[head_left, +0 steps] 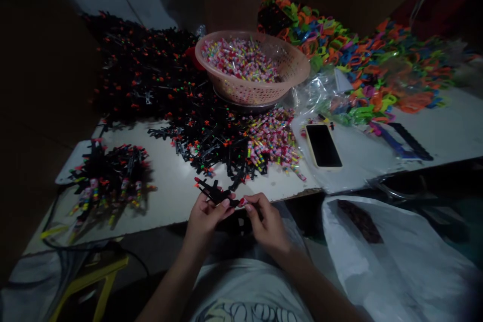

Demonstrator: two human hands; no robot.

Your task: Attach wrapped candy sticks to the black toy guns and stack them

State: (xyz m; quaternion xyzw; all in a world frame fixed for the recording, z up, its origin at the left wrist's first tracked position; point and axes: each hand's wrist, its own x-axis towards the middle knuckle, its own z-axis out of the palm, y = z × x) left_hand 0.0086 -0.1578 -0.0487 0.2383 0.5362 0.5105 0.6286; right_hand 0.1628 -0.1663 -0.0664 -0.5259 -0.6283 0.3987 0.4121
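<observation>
My left hand [206, 214] is closed round a small black plastic toy gun [213, 190] with a red tip, held just over the near edge of the white table [173, 181]. My right hand [264, 219] pinches a small piece with a pink end [242, 203] against the rear of the toy. A loose heap of the same black toys [204, 146] and small striped candy tubes [271, 138] lies just beyond my hands. A small pile of black toys fitted with tubes [109, 176] sits at the left.
A pink basket [256, 88] of candy tubes stands at the back centre, with a big black heap [139, 68] to its left. Bright plastic parts [362, 55] fill the right. A phone [323, 145] lies face up. A white plastic bag [392, 261] hangs at my right.
</observation>
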